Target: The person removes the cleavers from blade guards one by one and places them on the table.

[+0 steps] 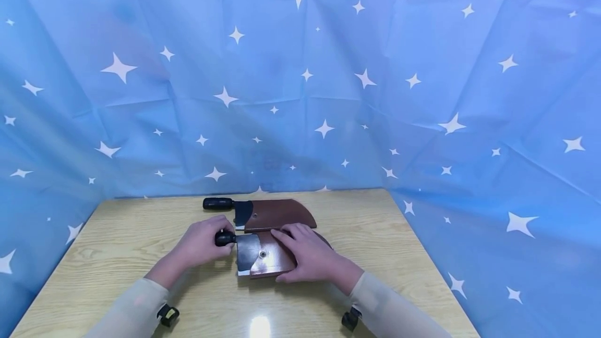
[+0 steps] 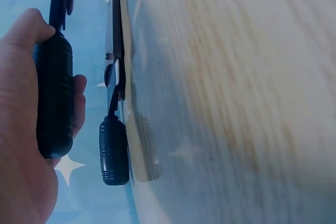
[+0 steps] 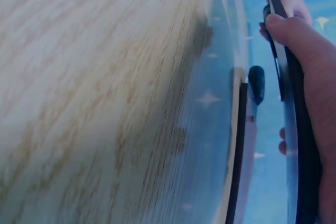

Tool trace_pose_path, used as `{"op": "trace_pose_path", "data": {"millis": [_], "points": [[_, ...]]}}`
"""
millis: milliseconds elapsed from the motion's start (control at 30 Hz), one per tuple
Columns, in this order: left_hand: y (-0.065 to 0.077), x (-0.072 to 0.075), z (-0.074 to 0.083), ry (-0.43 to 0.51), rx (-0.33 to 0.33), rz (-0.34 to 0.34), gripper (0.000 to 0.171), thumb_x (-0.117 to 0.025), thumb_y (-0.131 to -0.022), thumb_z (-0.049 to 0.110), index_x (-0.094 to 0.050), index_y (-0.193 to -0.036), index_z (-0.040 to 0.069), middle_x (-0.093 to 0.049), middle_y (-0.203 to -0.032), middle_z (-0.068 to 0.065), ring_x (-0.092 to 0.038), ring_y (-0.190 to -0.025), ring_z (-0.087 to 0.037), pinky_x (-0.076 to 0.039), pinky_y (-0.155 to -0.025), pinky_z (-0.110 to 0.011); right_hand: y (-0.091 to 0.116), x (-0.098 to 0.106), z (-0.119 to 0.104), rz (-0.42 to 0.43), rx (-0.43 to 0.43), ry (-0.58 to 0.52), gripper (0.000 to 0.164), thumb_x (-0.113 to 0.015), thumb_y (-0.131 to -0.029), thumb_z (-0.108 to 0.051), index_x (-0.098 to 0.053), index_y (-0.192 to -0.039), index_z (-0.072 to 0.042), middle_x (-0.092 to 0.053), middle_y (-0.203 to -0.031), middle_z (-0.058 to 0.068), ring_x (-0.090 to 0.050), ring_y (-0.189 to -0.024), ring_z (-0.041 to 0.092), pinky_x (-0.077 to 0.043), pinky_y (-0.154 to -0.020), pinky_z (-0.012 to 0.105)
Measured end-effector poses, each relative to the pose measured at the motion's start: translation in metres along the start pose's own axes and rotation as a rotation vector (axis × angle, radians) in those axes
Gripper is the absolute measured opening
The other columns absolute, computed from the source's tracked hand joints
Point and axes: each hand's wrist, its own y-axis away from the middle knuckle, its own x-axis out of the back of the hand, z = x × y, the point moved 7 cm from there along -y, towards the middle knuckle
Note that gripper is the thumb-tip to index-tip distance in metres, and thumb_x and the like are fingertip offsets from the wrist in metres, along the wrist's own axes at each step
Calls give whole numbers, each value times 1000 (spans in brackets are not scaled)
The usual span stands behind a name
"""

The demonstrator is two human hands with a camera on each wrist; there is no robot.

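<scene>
My left hand (image 1: 199, 240) grips the black handle (image 2: 54, 95) of the nearer cleaver (image 1: 248, 252), its fingers wrapped round it in the left wrist view. Over most of that cleaver's blade is a brown leather sheath (image 1: 274, 261) with a metal snap; dark steel shows by the handle. My right hand (image 1: 311, 255) holds the sheath, thumb on one side and fingertips showing on the other in the right wrist view. Both wrist views show this cleaver raised off the table. Behind it lies a second sheathed cleaver (image 1: 277, 214), its black handle (image 1: 218, 203) pointing left.
The wood-grain table (image 1: 117, 254) ends at a back edge just beyond the second cleaver. A blue curtain (image 1: 281, 67) with white stars hangs behind and along the sides. Small black devices (image 1: 168, 315) are strapped at both wrists.
</scene>
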Motion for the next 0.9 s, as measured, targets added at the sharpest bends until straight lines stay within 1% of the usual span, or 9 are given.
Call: {"op": "trace_pose_path", "data": {"millis": [200,333,533,667,800,900], "points": [[4,3,0,-20,-15,4,24,-91,-86,32,-73,-103,31,-65,-102,21,-67,-91,-9,-59,-82,-42,-1,1,-3,5,2,-3,117,-77,-84,-84,-40,-173,-17,-51,-157,5,-49,-145,24,-36,-127,50],[5,8,3,-37,-22,30,24,-91,-85,32,-73,-102,31,-65,-101,20,-67,-89,-9,-59,-80,-42,-1,2,-5,7,-3,2,118,-78,-84,-83,-38,-173,-18,-50,-157,5,-48,-146,24,-34,-129,48],[6,16,6,-53,-23,66,25,-90,-83,33,-73,-102,31,-65,-100,20,-68,-87,-10,-59,-78,-42,-1,8,-9,34,0,6,117,-79,-84,-82,-38,-173,-18,-50,-157,7,-49,-145,25,-36,-128,50],[7,20,2,-63,-11,68,26,-90,-83,34,-73,-103,30,-66,-100,19,-67,-87,-10,-58,-78,-43,0,10,-7,30,-9,8,116,-77,-85,-83,-37,-174,-20,-49,-158,7,-48,-145,25,-35,-128,48],[11,28,-4,-55,10,87,26,-90,-81,31,-73,-100,30,-64,-97,19,-65,-84,-9,-57,-76,-42,7,15,0,25,-42,-3,116,-81,-83,-79,-38,-174,-22,-49,-159,7,-47,-146,26,-37,-126,48],[13,33,-7,-46,3,95,25,-91,-81,29,-73,-98,30,-63,-97,20,-64,-83,-8,-57,-76,-42,12,19,5,26,-53,-10,117,-85,-81,-77,-37,-174,-24,-49,-160,7,-47,-147,26,-41,-124,48]]}}
